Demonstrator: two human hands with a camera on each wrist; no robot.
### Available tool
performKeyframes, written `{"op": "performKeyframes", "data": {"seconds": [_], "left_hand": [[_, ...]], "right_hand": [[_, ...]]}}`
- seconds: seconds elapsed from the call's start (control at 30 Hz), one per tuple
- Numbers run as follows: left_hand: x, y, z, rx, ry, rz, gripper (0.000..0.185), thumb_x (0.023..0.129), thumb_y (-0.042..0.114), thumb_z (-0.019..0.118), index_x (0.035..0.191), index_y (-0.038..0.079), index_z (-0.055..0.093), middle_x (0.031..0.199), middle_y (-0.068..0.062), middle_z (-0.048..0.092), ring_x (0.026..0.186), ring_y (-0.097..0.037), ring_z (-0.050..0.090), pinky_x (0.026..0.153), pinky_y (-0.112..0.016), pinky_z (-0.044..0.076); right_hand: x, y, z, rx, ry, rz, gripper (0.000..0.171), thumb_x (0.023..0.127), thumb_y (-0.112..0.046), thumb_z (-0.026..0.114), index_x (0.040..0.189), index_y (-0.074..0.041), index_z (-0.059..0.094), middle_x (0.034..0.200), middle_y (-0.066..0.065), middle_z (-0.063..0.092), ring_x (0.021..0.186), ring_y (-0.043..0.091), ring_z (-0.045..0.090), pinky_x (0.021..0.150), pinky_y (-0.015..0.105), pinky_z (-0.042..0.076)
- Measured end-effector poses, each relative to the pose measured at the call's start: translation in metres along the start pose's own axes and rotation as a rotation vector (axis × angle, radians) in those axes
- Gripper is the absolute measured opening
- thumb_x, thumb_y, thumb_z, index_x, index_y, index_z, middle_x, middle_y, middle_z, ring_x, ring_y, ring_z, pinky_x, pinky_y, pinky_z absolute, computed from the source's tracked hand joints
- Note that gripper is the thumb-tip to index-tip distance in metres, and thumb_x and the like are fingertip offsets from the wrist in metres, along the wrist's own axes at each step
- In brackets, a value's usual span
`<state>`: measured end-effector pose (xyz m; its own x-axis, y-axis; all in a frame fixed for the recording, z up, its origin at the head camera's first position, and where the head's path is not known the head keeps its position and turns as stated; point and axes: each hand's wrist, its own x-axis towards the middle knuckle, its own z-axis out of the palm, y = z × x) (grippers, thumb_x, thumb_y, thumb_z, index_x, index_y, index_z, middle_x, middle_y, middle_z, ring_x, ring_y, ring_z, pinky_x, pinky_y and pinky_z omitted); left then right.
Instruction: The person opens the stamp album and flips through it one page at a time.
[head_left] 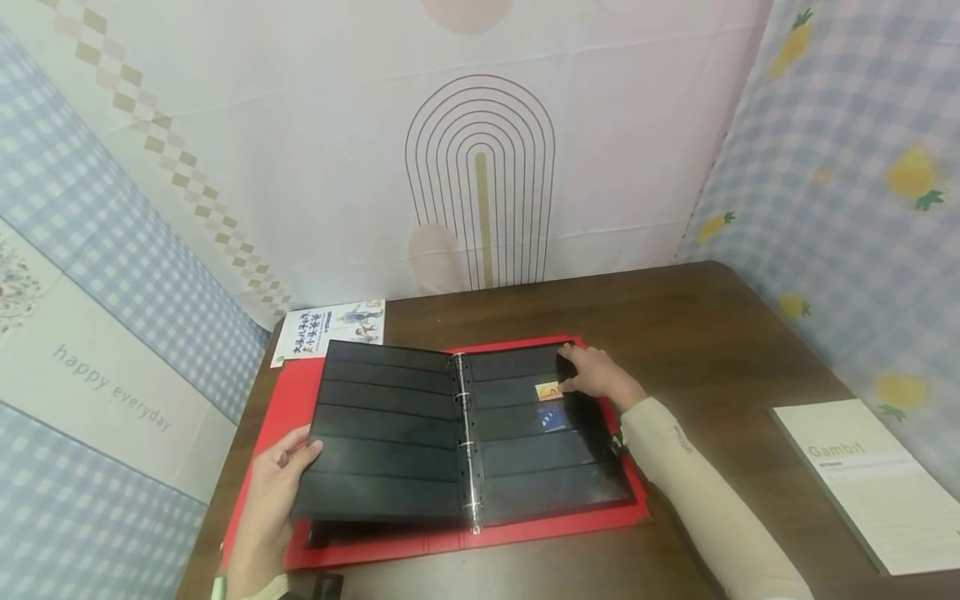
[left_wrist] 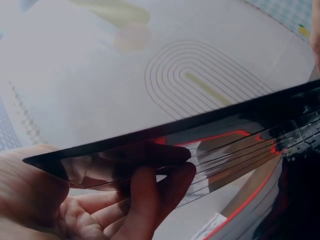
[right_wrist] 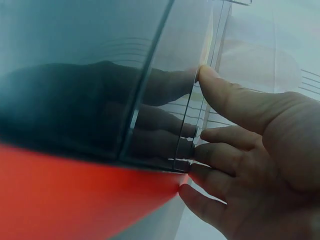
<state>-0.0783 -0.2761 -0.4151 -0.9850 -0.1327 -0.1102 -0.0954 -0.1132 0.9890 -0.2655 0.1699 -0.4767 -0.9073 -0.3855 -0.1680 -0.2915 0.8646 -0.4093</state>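
A red ring binder (head_left: 288, 400) lies spread on the table with black pocket pages inside. My left hand (head_left: 273, 487) pinches the outer edge of the left page (head_left: 390, 417), which is lifted off the cover; the thumb is on its face. On the right page (head_left: 540, 483), a yellow stamp (head_left: 548, 392) sits above a blue stamp (head_left: 552, 418). My right hand (head_left: 600, 375) touches this page near its upper right corner, thumb by the yellow stamp. In the right wrist view, its fingers (right_wrist: 220, 155) are extended, tips on the glossy page surface.
Metal rings (head_left: 467, 425) run down the binder's middle. A white card with Chinese print (head_left: 333, 327) lies at the back left, partly under the binder. A pale book marked Gambit (head_left: 862, 483) lies at the right. Patterned cloth (head_left: 337, 167) hangs behind the brown table (head_left: 675, 333).
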Motion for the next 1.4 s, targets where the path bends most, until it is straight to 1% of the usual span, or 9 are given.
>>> {"op": "performKeyframes", "data": {"seconds": [0.3, 0.43, 0.53, 0.7, 0.8, 0.87, 1.03, 1.23, 1.4], "left_hand": [[0.002, -0.013, -0.01, 0.045, 0.022, -0.029, 0.019, 0.101, 0.004, 0.058, 0.111, 0.014, 0.071, 0.088, -0.003, 0.074, 0.068, -0.016, 0.071, 0.057, -0.034, 0.059], [0.004, -0.018, -0.014, 0.091, 0.05, -0.075, 0.021, 0.101, 0.006, 0.059, 0.12, 0.005, 0.067, 0.087, -0.001, 0.074, 0.07, -0.015, 0.07, 0.06, -0.033, 0.059], [0.006, -0.021, -0.017, 0.158, 0.066, -0.132, 0.034, 0.102, 0.007, 0.057, 0.134, -0.004, 0.057, 0.09, 0.0, 0.073, 0.074, -0.013, 0.069, 0.064, -0.031, 0.058], [0.008, -0.023, -0.023, 0.361, 0.069, -0.175, 0.049, 0.103, 0.011, 0.056, 0.146, -0.011, 0.042, 0.119, -0.014, 0.064, 0.093, -0.008, 0.06, 0.076, -0.025, 0.052], [0.009, -0.026, -0.025, 0.492, 0.052, -0.159, 0.049, 0.104, 0.012, 0.056, 0.145, -0.011, 0.043, 0.131, -0.024, 0.057, 0.11, -0.017, 0.057, 0.083, -0.024, 0.049], [0.01, -0.029, -0.025, 0.56, 0.05, -0.121, 0.046, 0.102, 0.009, 0.057, 0.142, -0.014, 0.047, 0.13, -0.029, 0.058, 0.115, -0.026, 0.057, 0.086, -0.025, 0.05], [0.012, -0.037, -0.018, 0.738, 0.103, -0.025, 0.041, 0.095, 0.006, 0.065, 0.127, -0.017, 0.058, 0.111, -0.031, 0.067, 0.104, -0.037, 0.065, 0.08, -0.032, 0.055], [0.013, -0.039, -0.01, 0.888, 0.151, -0.003, 0.045, 0.091, 0.014, 0.068, 0.123, -0.016, 0.061, 0.108, -0.032, 0.068, 0.1, -0.046, 0.066, 0.084, -0.055, 0.054], [0.011, -0.041, -0.004, 0.949, 0.171, -0.001, 0.048, 0.09, 0.016, 0.07, 0.121, -0.019, 0.058, 0.109, -0.035, 0.065, 0.101, -0.05, 0.064, 0.085, -0.058, 0.053]], "right_hand": [[-0.002, -0.005, -0.002, -0.05, 0.007, -0.011, 0.071, 0.089, -0.025, 0.08, 0.144, 0.006, 0.049, 0.143, 0.029, 0.052, 0.127, 0.048, 0.051, 0.107, 0.062, 0.037], [-0.002, -0.007, -0.002, -0.066, 0.001, -0.008, 0.07, 0.09, -0.026, 0.079, 0.144, 0.006, 0.049, 0.142, 0.028, 0.053, 0.127, 0.047, 0.052, 0.106, 0.06, 0.04], [-0.004, -0.008, -0.002, -0.062, -0.004, -0.005, 0.069, 0.09, -0.024, 0.078, 0.145, 0.006, 0.049, 0.142, 0.029, 0.053, 0.127, 0.046, 0.052, 0.105, 0.06, 0.041], [-0.005, -0.011, -0.002, -0.069, 0.003, -0.011, 0.067, 0.091, -0.024, 0.078, 0.144, 0.006, 0.05, 0.141, 0.029, 0.053, 0.126, 0.046, 0.053, 0.105, 0.06, 0.042], [-0.005, -0.012, -0.002, -0.082, 0.009, -0.012, 0.066, 0.09, -0.024, 0.079, 0.143, 0.005, 0.051, 0.138, 0.029, 0.055, 0.123, 0.046, 0.054, 0.103, 0.06, 0.043], [-0.005, -0.012, -0.002, -0.086, 0.014, -0.008, 0.067, 0.089, -0.024, 0.079, 0.142, 0.006, 0.052, 0.135, 0.03, 0.057, 0.121, 0.046, 0.056, 0.102, 0.059, 0.044], [-0.006, -0.01, 0.0, -0.036, 0.018, 0.039, 0.071, 0.089, -0.021, 0.079, 0.145, 0.008, 0.046, 0.139, 0.032, 0.053, 0.126, 0.047, 0.052, 0.105, 0.059, 0.042], [-0.006, -0.005, 0.001, 0.05, 0.005, 0.075, 0.075, 0.091, -0.02, 0.078, 0.15, 0.007, 0.04, 0.148, 0.03, 0.045, 0.134, 0.047, 0.045, 0.108, 0.061, 0.037], [-0.001, 0.003, 0.001, 0.084, -0.05, 0.029, 0.079, 0.093, -0.023, 0.075, 0.153, 0.006, 0.034, 0.159, 0.029, 0.029, 0.142, 0.049, 0.032, 0.113, 0.063, 0.029]]}}
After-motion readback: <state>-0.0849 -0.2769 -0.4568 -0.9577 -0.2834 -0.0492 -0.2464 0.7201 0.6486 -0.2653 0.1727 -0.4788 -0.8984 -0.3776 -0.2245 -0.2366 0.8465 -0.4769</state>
